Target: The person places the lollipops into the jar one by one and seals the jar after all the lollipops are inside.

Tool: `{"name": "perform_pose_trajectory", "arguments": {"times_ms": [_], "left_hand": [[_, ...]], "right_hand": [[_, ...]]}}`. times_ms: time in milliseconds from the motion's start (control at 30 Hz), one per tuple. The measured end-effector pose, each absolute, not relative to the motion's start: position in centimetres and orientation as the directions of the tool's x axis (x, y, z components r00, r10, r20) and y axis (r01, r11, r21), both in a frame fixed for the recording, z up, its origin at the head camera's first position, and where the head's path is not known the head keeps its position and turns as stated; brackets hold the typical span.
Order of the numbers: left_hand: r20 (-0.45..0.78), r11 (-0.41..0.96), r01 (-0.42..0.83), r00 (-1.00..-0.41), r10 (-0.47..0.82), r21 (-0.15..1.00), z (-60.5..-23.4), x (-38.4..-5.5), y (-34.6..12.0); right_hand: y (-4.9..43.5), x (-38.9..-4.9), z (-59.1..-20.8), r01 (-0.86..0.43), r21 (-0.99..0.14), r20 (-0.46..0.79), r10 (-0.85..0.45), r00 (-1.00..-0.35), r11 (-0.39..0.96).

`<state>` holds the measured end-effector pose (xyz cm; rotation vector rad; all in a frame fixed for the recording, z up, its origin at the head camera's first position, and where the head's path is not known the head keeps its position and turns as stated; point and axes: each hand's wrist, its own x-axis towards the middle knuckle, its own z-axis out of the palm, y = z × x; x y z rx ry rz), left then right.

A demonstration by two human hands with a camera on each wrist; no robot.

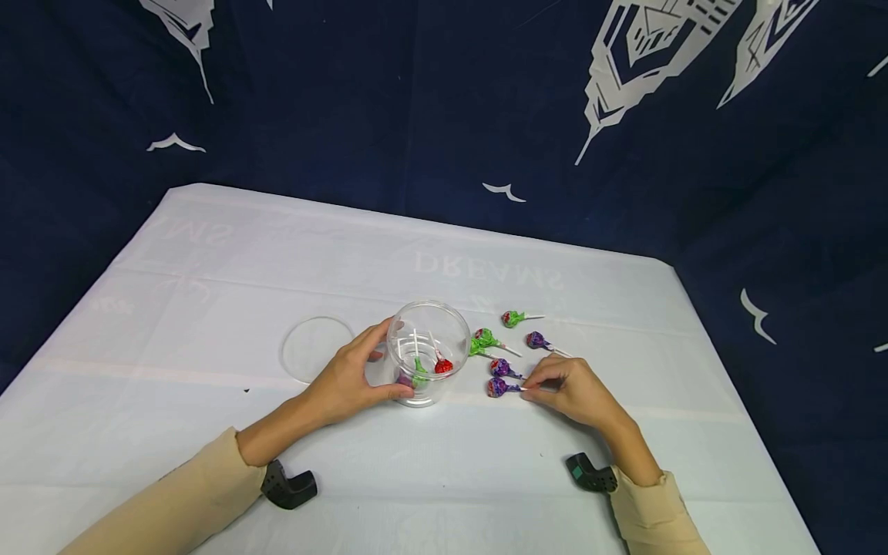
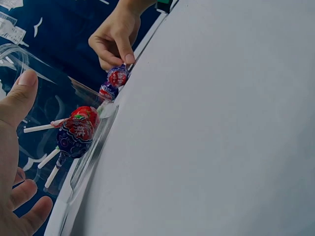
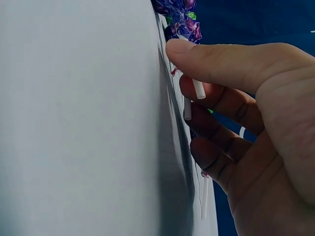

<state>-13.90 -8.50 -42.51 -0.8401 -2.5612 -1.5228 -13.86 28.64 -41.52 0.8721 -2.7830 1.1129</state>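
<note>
My left hand (image 1: 347,383) grips the side of a clear plastic jar (image 1: 454,339), thumb on the near side and fingers around the far side. Inside the jar lie a red lollipop (image 1: 443,366), a green lollipop (image 1: 419,371) and a purple lollipop (image 2: 74,140). To the jar's right, my right hand (image 1: 577,389) pinches the white stick of a purple lollipop (image 1: 496,387) between thumb and index finger. Another purple lollipop (image 1: 501,368) lies just behind it. Farther back are one more purple lollipop (image 1: 536,340) and green lollipops (image 1: 483,338), partly overlapping.
A thin clear ring, perhaps the jar's lid (image 1: 280,351), lies flat left of the jar. One green lollipop (image 1: 513,317) lies farthest back. The white cloth-covered table (image 1: 444,478) meets a dark blue patterned curtain (image 1: 388,100) behind.
</note>
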Motion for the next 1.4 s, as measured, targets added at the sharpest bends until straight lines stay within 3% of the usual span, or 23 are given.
{"name": "perform_pose_trajectory", "arguments": {"times_ms": [700,1400], "left_hand": [[0.304,0.365,0.47,-0.851,0.428,0.803,-42.49,-13.85,-8.46],[0.32,0.355,0.483,-0.845,0.429,0.8,-42.59,-13.95,-8.46]], "right_hand": [[28.25,-13.43,-41.06,-0.468,-0.655,0.208,-0.453,-0.867,0.593],[28.4,-13.38,-40.62,-0.502,-0.653,0.243,-0.471,-0.848,0.568]]}}
